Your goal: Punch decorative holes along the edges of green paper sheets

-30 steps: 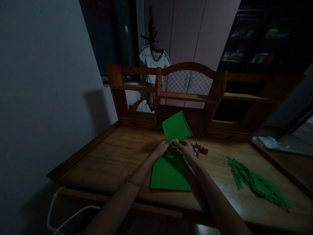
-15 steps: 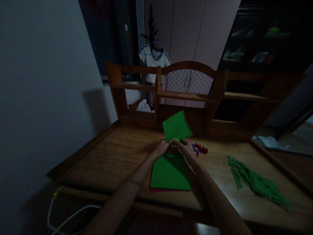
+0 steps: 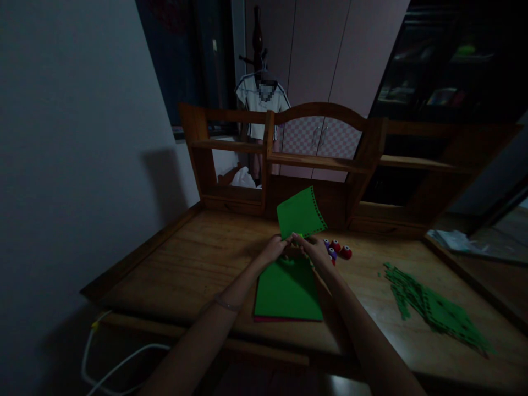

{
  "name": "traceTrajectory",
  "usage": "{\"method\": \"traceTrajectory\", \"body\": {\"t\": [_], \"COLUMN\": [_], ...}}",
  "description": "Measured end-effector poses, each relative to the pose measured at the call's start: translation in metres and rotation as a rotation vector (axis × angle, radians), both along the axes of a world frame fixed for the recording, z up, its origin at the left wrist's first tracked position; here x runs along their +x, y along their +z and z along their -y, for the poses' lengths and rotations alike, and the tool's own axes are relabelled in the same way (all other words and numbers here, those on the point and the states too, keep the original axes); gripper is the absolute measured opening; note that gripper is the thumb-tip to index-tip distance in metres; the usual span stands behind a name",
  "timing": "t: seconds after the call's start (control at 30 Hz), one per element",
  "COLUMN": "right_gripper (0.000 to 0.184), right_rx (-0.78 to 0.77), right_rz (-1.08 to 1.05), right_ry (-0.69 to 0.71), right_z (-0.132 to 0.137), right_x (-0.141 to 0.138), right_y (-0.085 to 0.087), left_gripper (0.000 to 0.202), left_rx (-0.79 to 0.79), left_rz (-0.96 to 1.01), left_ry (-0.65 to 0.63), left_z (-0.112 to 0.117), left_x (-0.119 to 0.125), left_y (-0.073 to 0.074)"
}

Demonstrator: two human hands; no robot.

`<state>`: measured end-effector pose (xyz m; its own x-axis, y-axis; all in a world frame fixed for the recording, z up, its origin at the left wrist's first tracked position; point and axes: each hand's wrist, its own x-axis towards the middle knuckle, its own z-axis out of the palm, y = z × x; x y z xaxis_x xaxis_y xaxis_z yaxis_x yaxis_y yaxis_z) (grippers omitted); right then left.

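Note:
A green paper sheet [image 3: 301, 213] with a punched right edge stands tilted up above the wooden desk [image 3: 198, 264]. My left hand [image 3: 274, 250] and my right hand [image 3: 315, 250] meet at its lower edge, both pinched shut on it. Under my hands lies a flat stack of green paper [image 3: 287, 290] with a red sheet showing at its bottom edge. Small red and purple punches [image 3: 337, 250] sit just right of my right hand.
A pile of punched green paper strips [image 3: 433, 308] lies on the desk at the right. A wooden shelf unit [image 3: 322, 159] stands along the desk's back. White papers [image 3: 454, 239] lie at far right. A white cable [image 3: 107, 357] hangs below the front left edge.

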<state>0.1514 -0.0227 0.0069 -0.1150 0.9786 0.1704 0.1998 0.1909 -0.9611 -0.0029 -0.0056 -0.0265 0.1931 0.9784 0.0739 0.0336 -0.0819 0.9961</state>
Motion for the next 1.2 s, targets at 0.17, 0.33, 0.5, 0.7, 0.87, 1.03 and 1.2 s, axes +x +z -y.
{"method": "traceTrajectory", "body": {"t": [0.17, 0.33, 0.5, 0.7, 0.87, 1.03, 1.2], "right_gripper": [0.051, 0.051, 0.049, 0.049, 0.048, 0.047, 0.049], "right_rx": [0.010, 0.005, 0.013, 0.014, 0.016, 0.026, 0.034], "right_rz": [0.069, 0.038, 0.028, 0.017, 0.034, 0.052, 0.065], "right_ry": [-0.039, -0.023, -0.008, -0.006, -0.010, -0.010, -0.021], "right_z": [0.0001, -0.0014, -0.0038, -0.0051, -0.0053, -0.0059, -0.0064], "right_x": [-0.0003, -0.0009, 0.0002, 0.0004, 0.0016, 0.0012, 0.0006], "right_y": [0.0025, 0.0000, -0.0043, -0.0058, -0.0055, -0.0054, -0.0054], "left_gripper": [0.043, 0.043, 0.041, 0.039, 0.041, 0.040, 0.037], "left_rx": [0.003, -0.003, 0.004, 0.009, -0.003, -0.004, -0.022], "left_rz": [-0.008, -0.003, 0.005, 0.023, 0.022, 0.033, 0.031], "left_ry": [-0.026, -0.024, -0.024, -0.026, -0.031, -0.019, -0.014], "left_z": [-0.0006, -0.0021, -0.0043, -0.0044, -0.0031, -0.0017, -0.0012], "left_x": [-0.0003, -0.0005, -0.0007, -0.0015, -0.0006, 0.0001, -0.0001], "left_y": [-0.0006, -0.0023, -0.0051, -0.0050, -0.0043, -0.0018, 0.0005]}}
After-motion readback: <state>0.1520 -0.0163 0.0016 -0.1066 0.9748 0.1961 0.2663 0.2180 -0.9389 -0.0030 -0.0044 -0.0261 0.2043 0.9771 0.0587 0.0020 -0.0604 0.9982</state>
